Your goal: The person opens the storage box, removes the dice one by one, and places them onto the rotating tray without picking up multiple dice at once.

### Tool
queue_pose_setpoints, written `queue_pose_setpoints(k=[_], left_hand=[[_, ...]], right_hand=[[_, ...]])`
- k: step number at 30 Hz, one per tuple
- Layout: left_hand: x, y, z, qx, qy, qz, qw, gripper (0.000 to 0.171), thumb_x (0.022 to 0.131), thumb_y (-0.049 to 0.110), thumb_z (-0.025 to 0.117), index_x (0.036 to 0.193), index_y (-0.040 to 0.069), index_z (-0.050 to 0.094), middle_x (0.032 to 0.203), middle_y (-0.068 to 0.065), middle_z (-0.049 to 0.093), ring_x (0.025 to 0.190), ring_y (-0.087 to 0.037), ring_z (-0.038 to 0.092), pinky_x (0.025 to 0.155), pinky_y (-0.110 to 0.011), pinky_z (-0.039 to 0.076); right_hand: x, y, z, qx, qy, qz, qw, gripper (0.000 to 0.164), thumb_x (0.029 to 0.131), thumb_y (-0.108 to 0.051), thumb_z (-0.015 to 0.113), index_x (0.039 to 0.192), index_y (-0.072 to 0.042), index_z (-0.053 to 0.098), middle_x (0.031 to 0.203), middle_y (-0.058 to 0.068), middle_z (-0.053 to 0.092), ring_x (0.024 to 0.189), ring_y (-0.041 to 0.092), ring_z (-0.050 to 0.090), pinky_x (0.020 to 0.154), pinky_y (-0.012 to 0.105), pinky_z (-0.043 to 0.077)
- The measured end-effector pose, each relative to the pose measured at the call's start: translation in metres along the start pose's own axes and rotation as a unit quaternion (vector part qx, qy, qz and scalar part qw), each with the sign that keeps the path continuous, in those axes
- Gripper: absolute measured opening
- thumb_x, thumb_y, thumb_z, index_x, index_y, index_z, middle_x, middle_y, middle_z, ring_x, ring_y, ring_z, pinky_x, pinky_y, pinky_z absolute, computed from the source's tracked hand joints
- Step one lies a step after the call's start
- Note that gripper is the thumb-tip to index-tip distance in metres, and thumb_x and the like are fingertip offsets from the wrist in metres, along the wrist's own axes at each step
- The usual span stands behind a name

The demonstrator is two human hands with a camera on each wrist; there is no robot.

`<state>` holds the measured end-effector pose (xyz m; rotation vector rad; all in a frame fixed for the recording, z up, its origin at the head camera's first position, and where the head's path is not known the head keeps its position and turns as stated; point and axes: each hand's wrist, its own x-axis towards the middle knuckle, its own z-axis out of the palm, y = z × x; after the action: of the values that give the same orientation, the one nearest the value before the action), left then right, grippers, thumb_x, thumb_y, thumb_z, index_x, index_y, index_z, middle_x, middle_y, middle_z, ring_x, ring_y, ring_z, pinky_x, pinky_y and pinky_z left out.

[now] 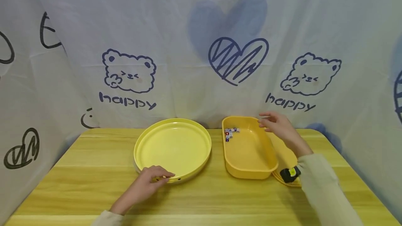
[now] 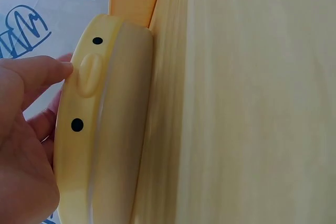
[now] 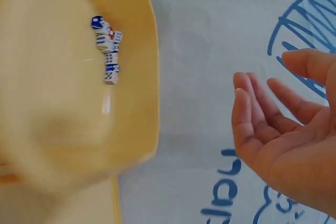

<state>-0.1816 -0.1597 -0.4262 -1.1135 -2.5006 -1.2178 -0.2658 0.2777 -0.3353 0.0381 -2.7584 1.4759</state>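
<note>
Left hand (image 1: 146, 185) pinching rim of round yellow tray (image 1: 174, 145), lower center-left. Right hand (image 1: 279, 126), fingers loosely spread, near orange box (image 1: 248, 154), center-right; dice (image 1: 230, 134) in box's upper-left corner.

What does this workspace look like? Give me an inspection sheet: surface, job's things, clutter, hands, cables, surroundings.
Surface: wood-grain table.
Job's things: round yellow tray; to its right, a deeper orange-yellow bin with small dice-like pieces grouped in its far left part.
Clutter: flat yellow piece beside the bin, partly hidden by the right arm.
Hands: left hand holds the tray's near rim between thumb and fingers; right hand hovers near the bin's far right side, fingers relaxed, holding nothing.
Cables: nothing seen.
Surroundings: pale cloth behind the table, printed with hearts, bears and "happy".
</note>
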Motion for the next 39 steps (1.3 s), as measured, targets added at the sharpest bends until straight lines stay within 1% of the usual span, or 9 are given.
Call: queue_pose_setpoints(k=[2,5,11,16,22,28,31,34,39], left_hand=[[-0.002,0.0,0.0,0.005,0.004,-0.001,1.0,0.016,0.089,0.003,0.066,0.103,0.006,0.073,0.091,0.005,0.07,0.085,-0.008,0.061,0.076,-0.032,0.045],[-0.003,0.0,-0.001,0.009,0.006,-0.008,0.9999,0.016,0.09,0.005,0.066,0.103,0.009,0.074,0.092,0.007,0.07,0.086,-0.008,0.06,0.077,-0.033,0.043],[-0.004,-0.002,-0.002,-0.007,0.0,-0.022,0.9997,0.017,0.09,0.006,0.065,0.104,0.007,0.074,0.094,0.006,0.07,0.086,-0.008,0.059,0.076,-0.032,0.043],[-0.004,0.0,-0.005,-0.008,-0.007,-0.019,0.9998,0.016,0.091,0.007,0.064,0.105,0.006,0.074,0.095,0.003,0.07,0.087,-0.01,0.059,0.078,-0.032,0.042],[0.0,0.0,-0.002,-0.015,-0.01,-0.017,0.9997,0.016,0.09,0.006,0.064,0.104,0.006,0.074,0.095,0.002,0.07,0.087,-0.009,0.059,0.078,-0.032,0.042],[-0.003,0.002,-0.001,-0.014,-0.017,-0.052,0.9984,0.016,0.091,0.009,0.065,0.103,0.009,0.075,0.095,0.007,0.069,0.088,-0.007,0.057,0.084,-0.035,0.039],[-0.004,0.002,-0.001,-0.008,-0.013,-0.054,0.9984,0.016,0.092,0.01,0.065,0.104,0.01,0.075,0.095,0.008,0.068,0.088,-0.007,0.057,0.085,-0.036,0.039],[-0.004,0.002,-0.001,-0.007,-0.013,-0.054,0.9985,0.016,0.092,0.01,0.064,0.104,0.01,0.075,0.095,0.008,0.068,0.088,-0.007,0.057,0.085,-0.036,0.039],[-0.003,0.002,-0.001,-0.004,-0.01,-0.049,0.9987,0.016,0.091,0.009,0.065,0.104,0.01,0.075,0.095,0.008,0.069,0.088,-0.007,0.057,0.085,-0.036,0.04]], right_hand=[[0.028,0.005,0.004,-0.009,0.006,0.008,1.0,0.049,0.099,-0.034,0.053,0.139,-0.005,0.047,0.126,0.017,0.058,0.11,0.03,0.057,0.09,0.044,0.048],[0.054,0.006,0.012,-0.013,0.014,0.013,1.0,0.047,0.098,-0.034,0.057,0.135,-0.007,0.051,0.124,0.012,0.059,0.108,0.028,0.056,0.088,0.042,0.049],[0.054,-0.02,0.03,0.015,-0.007,0.02,1.0,0.037,0.099,-0.012,0.055,0.13,0.007,0.051,0.127,0.024,0.054,0.115,0.039,0.05,0.098,0.044,0.042],[0.065,-0.002,0.048,0.038,-0.002,0.058,0.998,0.035,0.098,-0.009,0.055,0.129,0.007,0.054,0.128,0.023,0.055,0.116,0.038,0.05,0.097,0.043,0.042],[0.066,0.027,0.061,0.031,0.02,0.068,0.997,0.032,0.097,-0.007,0.055,0.125,0.009,0.057,0.125,0.025,0.057,0.111,0.037,0.053,0.093,0.044,0.044],[0.065,0.051,0.077,0.071,0.054,0.088,0.992,0.031,0.09,0.004,0.058,0.12,0.013,0.059,0.118,0.025,0.062,0.093,0.027,0.059,0.076,0.029,0.049],[0.069,0.054,0.084,0.08,0.067,0.093,0.99,0.032,0.087,0.007,0.058,0.118,0.013,0.06,0.116,0.026,0.062,0.089,0.024,0.059,0.069,0.023,0.048],[0.072,0.055,0.089,0.061,0.07,0.091,0.992,0.03,0.087,0.007,0.06,0.116,0.013,0.062,0.115,0.026,0.063,0.092,0.028,0.059,0.072,0.026,0.049],[0.076,0.052,0.094,0.035,0.052,0.091,0.994,0.028,0.088,0.003,0.062,0.115,0.012,0.062,0.115,0.026,0.062,0.102,0.036,0.056,0.089,0.042,0.046]])
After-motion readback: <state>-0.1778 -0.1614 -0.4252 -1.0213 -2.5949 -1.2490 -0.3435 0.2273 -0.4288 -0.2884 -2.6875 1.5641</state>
